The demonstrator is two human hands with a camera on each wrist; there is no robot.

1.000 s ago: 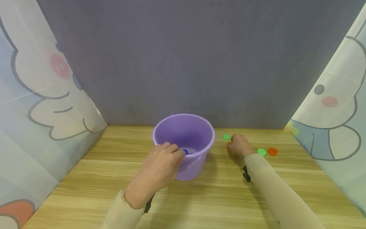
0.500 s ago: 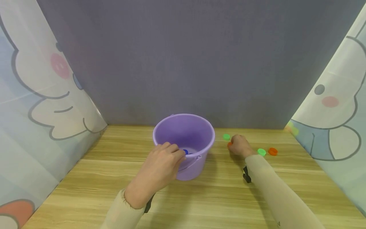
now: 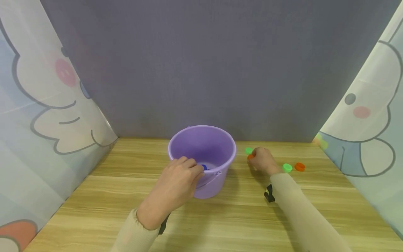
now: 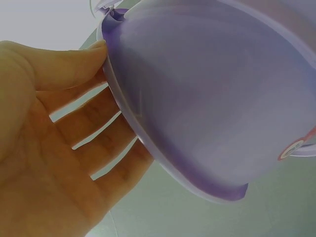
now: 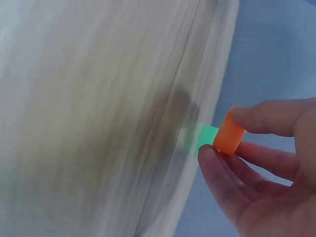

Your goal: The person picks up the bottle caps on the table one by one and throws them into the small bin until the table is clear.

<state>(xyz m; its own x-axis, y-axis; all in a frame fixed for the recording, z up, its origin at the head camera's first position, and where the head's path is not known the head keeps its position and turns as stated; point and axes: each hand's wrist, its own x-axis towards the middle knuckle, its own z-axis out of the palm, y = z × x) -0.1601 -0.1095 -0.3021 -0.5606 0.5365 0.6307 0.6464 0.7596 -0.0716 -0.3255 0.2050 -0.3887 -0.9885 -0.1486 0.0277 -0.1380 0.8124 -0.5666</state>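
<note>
A purple bucket [image 3: 209, 183] stands mid-table, with blue pieces [image 3: 204, 167] inside it. My left hand [image 3: 176, 185] grips the bucket's near rim; in the left wrist view the thumb [image 4: 74, 64] lies inside the rim and the other fingers pass behind it. To the right of the bucket, my right hand [image 3: 263, 161] pinches an orange bottle cap [image 5: 229, 136] between thumb and fingers. Just beyond that cap sits a green bottle cap [image 3: 248, 151]. In the head view the right hand partly hides the orange cap.
Right of my right hand lie another green cap [image 3: 287, 168] and a red-orange cap [image 3: 299, 167] on the wooden table [image 3: 132, 196]. A dark grey panel [image 3: 201, 70] rises behind the table. Cartoon-printed cloths [image 3: 31, 157] line both sides.
My right hand has shifted slightly to the left, and the orange cap has moved a little with it. The left hand and the bucket stay in place.
</note>
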